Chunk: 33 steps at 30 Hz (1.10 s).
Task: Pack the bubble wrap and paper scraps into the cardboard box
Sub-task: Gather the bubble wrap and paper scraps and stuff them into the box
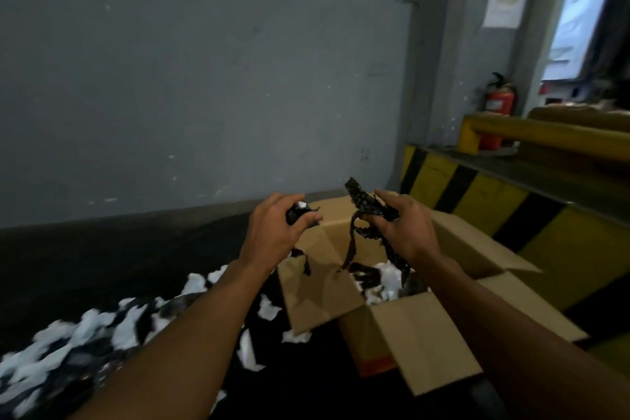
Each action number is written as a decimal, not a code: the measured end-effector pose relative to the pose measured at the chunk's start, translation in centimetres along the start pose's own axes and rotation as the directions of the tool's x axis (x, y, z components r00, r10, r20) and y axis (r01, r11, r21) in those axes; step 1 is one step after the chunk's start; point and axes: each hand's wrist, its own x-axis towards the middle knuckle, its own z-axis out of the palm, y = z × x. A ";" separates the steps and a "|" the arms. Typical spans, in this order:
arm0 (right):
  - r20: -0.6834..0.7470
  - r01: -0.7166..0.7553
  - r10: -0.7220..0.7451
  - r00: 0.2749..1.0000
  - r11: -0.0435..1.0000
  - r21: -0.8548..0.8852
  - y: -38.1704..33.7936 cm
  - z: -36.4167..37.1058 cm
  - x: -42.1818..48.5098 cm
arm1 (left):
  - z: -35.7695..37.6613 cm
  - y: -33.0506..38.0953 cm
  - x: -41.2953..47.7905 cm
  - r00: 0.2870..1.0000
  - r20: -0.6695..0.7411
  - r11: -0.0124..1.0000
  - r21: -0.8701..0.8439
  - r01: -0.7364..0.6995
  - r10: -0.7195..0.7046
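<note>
An open cardboard box stands on the dark floor at centre right, flaps spread, with white paper and black wrap inside. My left hand hovers over the box's left flap and grips a small wad of black wrap with a white scrap. Over the box opening, my right hand holds a long strip of black bubble wrap whose ends dangle into the box. A heap of white paper scraps and black wrap lies on the floor to the left.
A grey wall rises behind the box. A yellow-and-black striped ledge runs along the right, with a yellow rail and a red fire extinguisher beyond it. Loose scraps lie beside the box's left flap.
</note>
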 end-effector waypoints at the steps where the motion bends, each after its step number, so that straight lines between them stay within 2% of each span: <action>1: -0.003 -0.010 0.010 1.000 1.000 -0.018 1.6 -1.1 0.7 | 1.8 0.9 0.8 1.000 -0.002 1.000 -0.009 -0.006 0.006; 7: -0.020 -0.058 0.056 0.998 0.995 -0.078 12.2 -5.9 5.6 | 13.6 5.7 4.3 1.000 -0.025 0.998 -0.060 0.016 -0.017; 13: 0.071 -0.073 0.079 0.994 0.994 -0.085 20.4 -5.9 8.3 | 22.5 6.9 4.6 0.990 0.025 0.990 -0.031 0.138 -0.137; 22: 0.281 -0.143 0.157 0.947 0.987 -0.069 26.1 0.6 9.1 | 27.7 1.9 3.8 0.925 0.196 0.945 0.113 0.308 -0.325; 27: 0.355 -0.162 0.182 0.917 0.983 -0.086 27.6 3.9 9.9 | 30.0 -0.8 4.5 0.874 0.286 0.913 0.231 0.336 -0.394; 33: 0.442 -0.145 0.216 0.871 0.971 -0.188 28.8 7.2 11.2 | 32.0 -2.8 4.8 0.835 0.308 0.877 0.316 0.363 -0.456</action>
